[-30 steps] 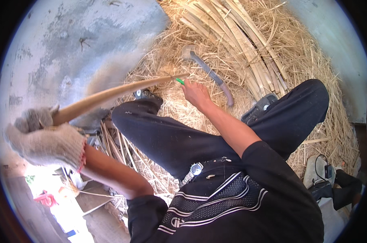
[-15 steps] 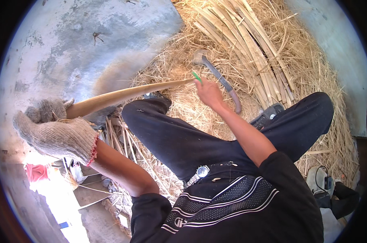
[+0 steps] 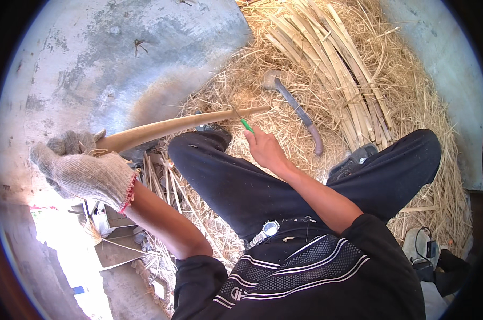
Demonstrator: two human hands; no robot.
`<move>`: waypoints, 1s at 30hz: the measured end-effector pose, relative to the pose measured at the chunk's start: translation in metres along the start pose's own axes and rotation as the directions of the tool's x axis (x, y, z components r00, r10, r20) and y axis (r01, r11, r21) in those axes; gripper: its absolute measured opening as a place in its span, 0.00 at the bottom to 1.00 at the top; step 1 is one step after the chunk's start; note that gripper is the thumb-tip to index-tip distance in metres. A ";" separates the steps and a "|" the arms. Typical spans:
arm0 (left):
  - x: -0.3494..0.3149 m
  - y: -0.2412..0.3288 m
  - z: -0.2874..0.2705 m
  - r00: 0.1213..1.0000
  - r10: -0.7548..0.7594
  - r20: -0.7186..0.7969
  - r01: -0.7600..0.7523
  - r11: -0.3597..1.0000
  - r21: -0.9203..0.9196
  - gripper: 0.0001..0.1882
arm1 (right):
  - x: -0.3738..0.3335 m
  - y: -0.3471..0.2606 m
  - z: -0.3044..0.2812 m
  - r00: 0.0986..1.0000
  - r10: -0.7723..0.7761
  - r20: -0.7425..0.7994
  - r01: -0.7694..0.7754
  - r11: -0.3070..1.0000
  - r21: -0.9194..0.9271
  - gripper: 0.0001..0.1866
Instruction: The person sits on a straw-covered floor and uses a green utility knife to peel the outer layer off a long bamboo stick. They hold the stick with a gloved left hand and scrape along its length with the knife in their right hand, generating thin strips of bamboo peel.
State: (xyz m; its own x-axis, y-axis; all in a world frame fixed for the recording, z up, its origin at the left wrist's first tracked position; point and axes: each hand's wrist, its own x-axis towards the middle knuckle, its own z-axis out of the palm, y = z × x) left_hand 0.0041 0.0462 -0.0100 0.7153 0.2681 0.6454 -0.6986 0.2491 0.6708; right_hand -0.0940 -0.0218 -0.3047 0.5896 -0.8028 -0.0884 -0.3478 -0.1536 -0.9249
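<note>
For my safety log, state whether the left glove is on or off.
On: the knitted glove covers the left hand, red-edged cuff at wrist.

A silver, round-faced wristwatch [image 3: 271,229] lies toward five o'clock, a small black boxy device [image 3: 431,249] at four, mottled blue-grey wall [image 3: 113,64] at ten.

Head-worn fisheye, facing down, near both hands [image 3: 87,173] [image 3: 267,151].

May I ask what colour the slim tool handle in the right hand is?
The handle is bright green; head view.
</note>
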 end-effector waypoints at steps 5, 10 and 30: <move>0.002 -0.003 -0.004 0.999 -0.021 0.029 0.022 0.999 -0.030 0.12 | -0.011 -0.036 -0.004 0.993 -0.083 0.079 0.076 0.993 0.085 0.23; 0.002 -0.003 0.001 1.000 -0.014 0.016 0.014 0.999 -0.029 0.12 | 0.019 0.025 0.008 0.996 0.089 -0.021 -0.089 0.996 -0.016 0.22; -0.013 0.007 0.009 0.999 0.031 0.005 -0.032 0.997 0.077 0.16 | 0.032 0.054 0.004 0.986 0.164 0.020 -0.158 0.969 -0.189 0.22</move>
State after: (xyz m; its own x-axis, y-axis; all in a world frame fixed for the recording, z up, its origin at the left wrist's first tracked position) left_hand -0.0101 0.0358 -0.0100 0.6931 0.2709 0.6680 -0.7174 0.1684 0.6760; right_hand -0.0907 -0.0538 -0.3589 0.5389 -0.8055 -0.2465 -0.5679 -0.1313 -0.8126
